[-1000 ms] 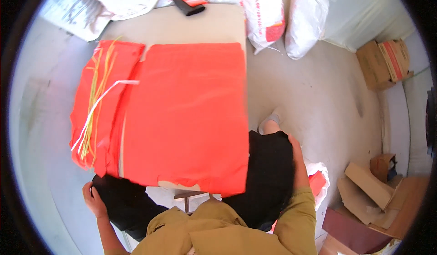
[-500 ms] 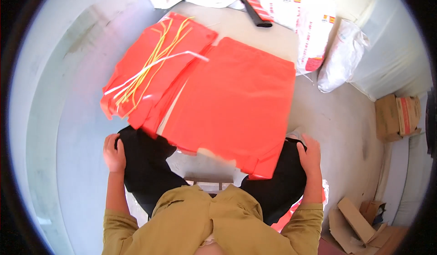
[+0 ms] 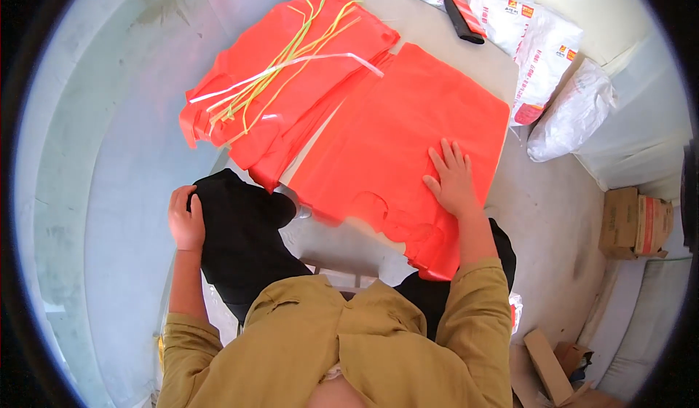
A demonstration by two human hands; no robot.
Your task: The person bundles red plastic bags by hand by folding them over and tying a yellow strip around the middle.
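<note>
Two piles of flat, thin red sheets that look like plastic bags lie side by side in front of me. My right hand [image 3: 454, 182] rests flat on the right pile [image 3: 397, 131], near its right edge, fingers spread. The near edge of that pile is uneven, with curved cuts and folds. Across the left pile [image 3: 240, 58] lie several loose yellow strips [image 3: 280, 73] and a white strip [image 3: 320, 59]. My left hand [image 3: 187, 220] lies over my left knee, thumb apart from the fingers, holding nothing.
Beyond the piles are a black-and-red striped object [image 3: 461, 16], white printed sacks [image 3: 542, 58] and a rolled white sack [image 3: 575, 113]. A cardboard box [image 3: 620, 222] stands at the right, with cardboard pieces [image 3: 547, 364] at the lower right. A pale curved wall [image 3: 65, 189] runs along the left.
My right hand has left my right knee and come down on the right red pile. The view has shifted, and the left hand stays on the knee.
</note>
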